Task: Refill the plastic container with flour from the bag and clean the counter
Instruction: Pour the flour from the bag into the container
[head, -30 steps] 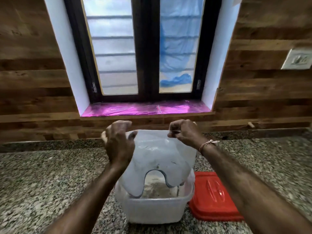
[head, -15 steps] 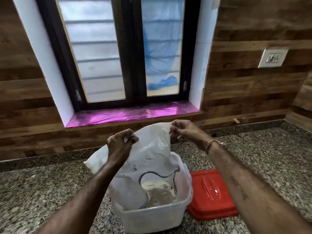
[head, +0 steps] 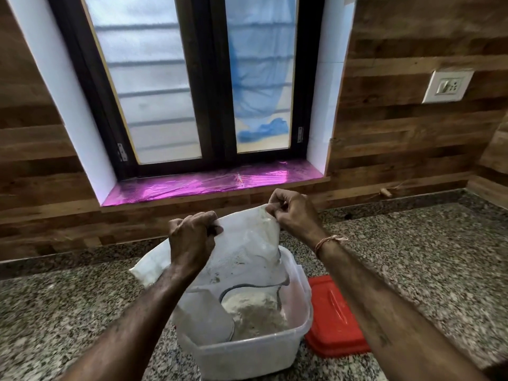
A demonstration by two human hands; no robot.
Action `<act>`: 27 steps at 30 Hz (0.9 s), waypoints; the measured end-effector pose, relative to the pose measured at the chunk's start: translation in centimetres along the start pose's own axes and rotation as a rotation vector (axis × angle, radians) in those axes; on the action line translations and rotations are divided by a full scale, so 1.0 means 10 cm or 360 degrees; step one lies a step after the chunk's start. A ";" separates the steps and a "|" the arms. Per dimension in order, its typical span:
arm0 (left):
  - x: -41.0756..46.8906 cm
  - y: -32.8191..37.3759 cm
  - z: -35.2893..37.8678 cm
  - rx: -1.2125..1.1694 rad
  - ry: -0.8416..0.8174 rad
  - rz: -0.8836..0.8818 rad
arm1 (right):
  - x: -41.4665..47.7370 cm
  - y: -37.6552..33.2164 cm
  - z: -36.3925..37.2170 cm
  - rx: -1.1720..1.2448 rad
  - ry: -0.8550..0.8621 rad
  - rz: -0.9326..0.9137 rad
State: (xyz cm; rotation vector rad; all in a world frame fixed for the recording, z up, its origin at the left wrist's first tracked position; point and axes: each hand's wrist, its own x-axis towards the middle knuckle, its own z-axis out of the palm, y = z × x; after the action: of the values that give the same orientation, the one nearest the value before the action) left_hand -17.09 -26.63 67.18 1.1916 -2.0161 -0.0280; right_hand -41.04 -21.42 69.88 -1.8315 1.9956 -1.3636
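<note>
Flour (head: 254,312) slid into the plastic container (head: 247,356) because my left hand (head: 191,243) and right hand (head: 291,215) pinched the upended bag (head: 247,251) by its bottom.

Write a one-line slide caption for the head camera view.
Both hands, left and right, upend a white plastic bag over a clear plastic container of flour, red lid alongside.

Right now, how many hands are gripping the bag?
2. The left hand grips the bag at its upper left edge; the right hand pinches its top right corner, above the container.
</note>
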 end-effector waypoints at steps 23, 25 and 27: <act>0.23 0.37 -0.02 -0.0643 -0.0014 -0.0609 | -0.77 0.79 0.33 0.0561 -0.0373 0.0350; 0.22 0.39 -0.02 -0.0598 -0.0005 -0.0622 | -0.75 0.85 0.33 0.0351 -0.0280 0.0326; 0.19 0.43 -0.03 -0.0530 0.0012 -0.0598 | -0.74 0.87 0.35 0.0113 -0.0241 0.0296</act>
State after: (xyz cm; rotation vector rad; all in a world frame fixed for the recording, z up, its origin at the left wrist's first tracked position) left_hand -20.60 -25.55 70.21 1.3254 -1.6716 -0.5230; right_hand -43.41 -18.18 58.59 -1.6205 1.9578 -1.1902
